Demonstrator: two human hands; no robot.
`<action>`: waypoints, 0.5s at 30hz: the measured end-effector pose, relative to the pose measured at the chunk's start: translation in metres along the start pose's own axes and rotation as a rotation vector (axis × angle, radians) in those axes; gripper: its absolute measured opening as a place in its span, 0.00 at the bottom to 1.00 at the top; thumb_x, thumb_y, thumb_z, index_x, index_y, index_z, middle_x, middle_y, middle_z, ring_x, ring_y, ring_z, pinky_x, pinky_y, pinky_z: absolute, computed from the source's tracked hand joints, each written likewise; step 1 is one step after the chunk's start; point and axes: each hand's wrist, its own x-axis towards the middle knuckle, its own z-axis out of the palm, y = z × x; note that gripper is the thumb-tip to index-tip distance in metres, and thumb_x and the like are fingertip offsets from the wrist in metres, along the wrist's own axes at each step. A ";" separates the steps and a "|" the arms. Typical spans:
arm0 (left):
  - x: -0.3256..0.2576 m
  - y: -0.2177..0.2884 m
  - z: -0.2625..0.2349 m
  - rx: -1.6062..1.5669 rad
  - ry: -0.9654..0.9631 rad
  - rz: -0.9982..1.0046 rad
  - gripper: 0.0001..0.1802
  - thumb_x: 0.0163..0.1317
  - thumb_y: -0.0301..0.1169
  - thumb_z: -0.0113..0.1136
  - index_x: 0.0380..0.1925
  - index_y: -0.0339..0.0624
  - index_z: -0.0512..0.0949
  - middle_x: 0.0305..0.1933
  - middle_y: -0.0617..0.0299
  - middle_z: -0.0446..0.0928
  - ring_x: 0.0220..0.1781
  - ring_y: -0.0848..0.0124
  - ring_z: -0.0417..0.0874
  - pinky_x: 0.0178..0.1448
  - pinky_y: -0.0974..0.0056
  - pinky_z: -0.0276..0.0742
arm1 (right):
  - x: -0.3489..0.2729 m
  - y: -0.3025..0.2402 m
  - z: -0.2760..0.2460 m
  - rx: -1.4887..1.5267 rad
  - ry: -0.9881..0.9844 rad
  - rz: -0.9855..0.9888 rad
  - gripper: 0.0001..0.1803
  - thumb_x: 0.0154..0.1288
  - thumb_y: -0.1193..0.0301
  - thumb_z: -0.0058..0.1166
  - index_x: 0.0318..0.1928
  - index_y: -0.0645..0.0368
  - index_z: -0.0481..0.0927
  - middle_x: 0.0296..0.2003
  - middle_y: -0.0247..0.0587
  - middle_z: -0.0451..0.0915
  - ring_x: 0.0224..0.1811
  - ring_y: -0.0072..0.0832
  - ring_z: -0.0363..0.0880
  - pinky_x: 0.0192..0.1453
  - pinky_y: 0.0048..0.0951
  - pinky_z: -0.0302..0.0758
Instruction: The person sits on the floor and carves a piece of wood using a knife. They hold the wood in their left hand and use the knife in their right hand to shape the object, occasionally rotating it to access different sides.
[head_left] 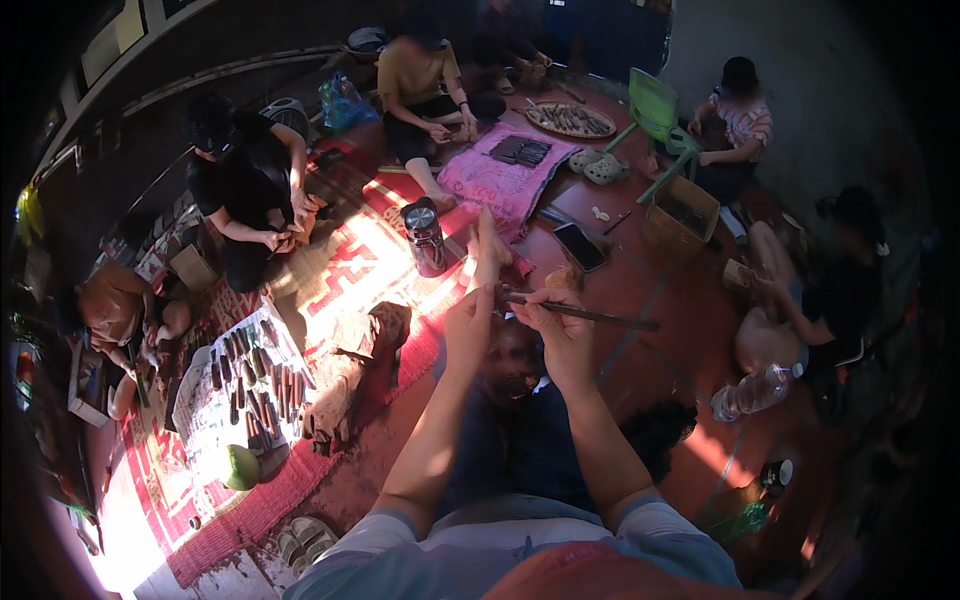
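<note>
My right hand (562,328) is closed around a long, thin, dark stick-like tool (625,322). One end of the tool sticks out to the right, and its other end reaches toward my left hand (470,322). The left hand's fingers are curled in shade close beside the right, and whatever they hold is too dark to make out. Below the hands, between my forearms, is a dark rounded form (512,360) that I cannot identify. A bare foot (485,245) rests just beyond my left hand.
A flask (424,240) stands on the red patterned mat (390,210). Dark pieces lie on white paper (195,415) at left, near a green round fruit (239,467). A phone (580,247), cardboard box (683,210) and plastic bottle (757,391) are at right. Several people sit around.
</note>
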 end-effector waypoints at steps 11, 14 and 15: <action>-0.007 -0.037 -0.003 -0.415 -0.183 0.105 0.20 0.62 0.29 0.57 0.53 0.33 0.71 0.40 0.59 0.80 0.43 0.75 0.78 0.50 0.72 0.71 | 0.040 -0.019 -0.014 -0.041 0.015 0.038 0.07 0.63 0.77 0.53 0.41 0.63 0.71 0.36 0.39 0.76 0.39 0.26 0.81 0.46 0.27 0.81; -0.011 -0.033 0.001 -0.479 -0.180 0.096 0.18 0.62 0.28 0.56 0.51 0.33 0.71 0.40 0.59 0.80 0.43 0.76 0.77 0.50 0.72 0.71 | 0.045 -0.019 -0.010 -0.110 -0.098 0.047 0.07 0.61 0.81 0.53 0.39 0.63 0.72 0.33 0.36 0.76 0.36 0.20 0.79 0.41 0.19 0.78; -0.012 -0.033 0.001 -0.448 -0.175 0.087 0.18 0.62 0.28 0.56 0.51 0.33 0.71 0.40 0.58 0.80 0.44 0.76 0.78 0.50 0.72 0.71 | 0.045 -0.014 -0.013 -0.207 -0.132 0.042 0.07 0.59 0.79 0.56 0.38 0.62 0.73 0.30 0.35 0.77 0.32 0.18 0.78 0.35 0.17 0.74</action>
